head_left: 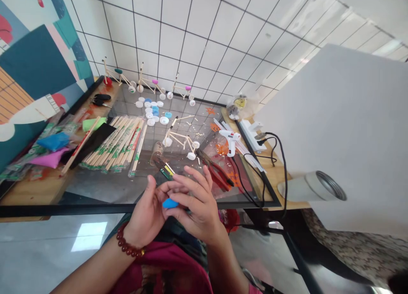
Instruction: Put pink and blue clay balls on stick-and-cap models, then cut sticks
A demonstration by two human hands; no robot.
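A small blue piece (170,203) sits between my two hands, just in front of the table's near edge. My right hand (196,204) has its thumb and a finger against the piece, its other fingers spread. My left hand (148,213) is cupped palm up beneath it, thumb raised and apart, a beaded bracelet on the wrist. Beyond the hands, a small bicycle-shaped model (181,140) of sticks with white round wheels stands on the glass tabletop. Dark-handled tools (164,168) lie just past my fingers.
Wrapped chopsticks (116,145) lie left. White and blue caps (155,111) and more stick models (148,83) stand at the back. Red-handled pliers (218,170), a white glue gun (230,141) with its cable, a power strip (251,134) and a grey cylinder (312,186) are right.
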